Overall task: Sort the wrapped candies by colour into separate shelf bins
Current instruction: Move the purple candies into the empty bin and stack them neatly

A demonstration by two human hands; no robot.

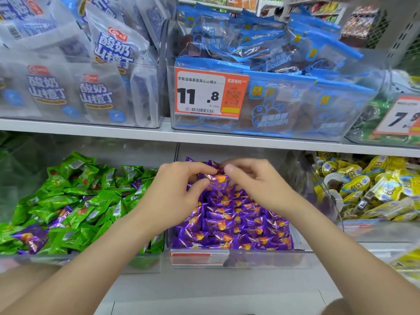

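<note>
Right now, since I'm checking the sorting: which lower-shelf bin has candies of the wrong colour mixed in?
The left bin: purple candies lie among its green ones. The middle bin shows only purple.

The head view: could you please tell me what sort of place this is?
Probably a shop's snack aisle: an orange price label with a barcode, a white shelf, and clear bins heaped with green wrapped candies and purple wrapped candies.

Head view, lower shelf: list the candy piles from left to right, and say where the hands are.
green candies with purple strays among them → purple candies, over which the left hand and right hand pinch one held candy → yellow candies
</note>
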